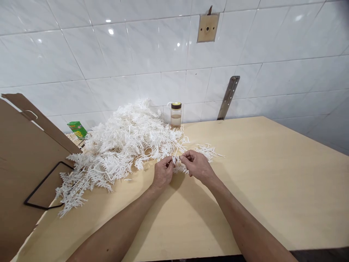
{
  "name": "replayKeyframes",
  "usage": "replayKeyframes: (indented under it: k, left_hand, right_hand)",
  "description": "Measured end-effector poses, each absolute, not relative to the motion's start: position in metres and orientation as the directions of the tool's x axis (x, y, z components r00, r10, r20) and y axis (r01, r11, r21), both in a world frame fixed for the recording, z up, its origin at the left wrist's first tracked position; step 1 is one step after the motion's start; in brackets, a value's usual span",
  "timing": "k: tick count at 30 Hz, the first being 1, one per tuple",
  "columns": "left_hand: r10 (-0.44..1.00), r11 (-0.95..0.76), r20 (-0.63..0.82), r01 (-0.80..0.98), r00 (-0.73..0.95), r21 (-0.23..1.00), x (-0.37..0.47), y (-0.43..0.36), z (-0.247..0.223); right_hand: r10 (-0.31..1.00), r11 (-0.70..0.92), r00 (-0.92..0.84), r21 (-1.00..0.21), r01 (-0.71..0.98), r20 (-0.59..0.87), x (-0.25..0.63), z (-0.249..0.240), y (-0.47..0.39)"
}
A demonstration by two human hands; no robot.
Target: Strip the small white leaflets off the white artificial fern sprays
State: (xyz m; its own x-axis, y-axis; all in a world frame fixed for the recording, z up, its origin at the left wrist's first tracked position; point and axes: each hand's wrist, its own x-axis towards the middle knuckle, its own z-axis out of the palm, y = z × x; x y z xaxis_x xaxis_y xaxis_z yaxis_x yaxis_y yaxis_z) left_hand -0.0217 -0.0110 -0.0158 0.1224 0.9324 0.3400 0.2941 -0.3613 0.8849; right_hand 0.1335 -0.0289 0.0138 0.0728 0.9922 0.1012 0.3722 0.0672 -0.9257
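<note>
A white artificial foliage sprig (176, 159) is pinched between the fingertips of both my hands over the table. My left hand (163, 173) closes on its left side, and my right hand (198, 165) grips it from the right with curled fingers. Part of the sprig is hidden by the fingers. Just beyond and to the left spreads a large tangled heap of white foliage sprigs (131, 136). A small loose bunch of the same sprigs (207, 151) lies on the table past my right hand.
Behind the heap a clear jar with a dark lid (176, 115) stands near the tiled wall. A green packet (77, 129) is at the back left. Cardboard (29, 156) and a black wire frame (40, 189) border the left side of the wooden table (272, 182). A metal bracket (229, 97) leans at the wall.
</note>
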Motion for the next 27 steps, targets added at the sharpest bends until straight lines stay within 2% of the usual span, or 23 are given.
replayKeyframes:
  k: [7,13,19,27]
  left_hand:
    - [0.897,-0.441,0.403,0.407,0.18,0.8,-0.022,-0.013,-0.017]
    - [0.891,-0.454,0.401,0.464,0.214,0.761,-0.021,-0.014,-0.018]
    - [0.906,-0.424,0.377,0.409,0.193,0.808,-0.02,-0.016,-0.014]
    - [0.907,-0.421,0.373,0.422,0.194,0.803,-0.019,-0.016,-0.01]
  right_hand:
    - [0.996,-0.004,0.082,-0.898,0.44,0.035,0.134,0.016,-0.029]
    - [0.977,0.09,0.106,-0.815,0.573,0.183,0.132,0.011,-0.026]
    - [0.947,0.188,0.055,-0.683,0.706,0.317,0.131,0.003,-0.023]
    - [0.928,0.209,0.012,-0.548,0.81,0.371,0.126,0.0,-0.021]
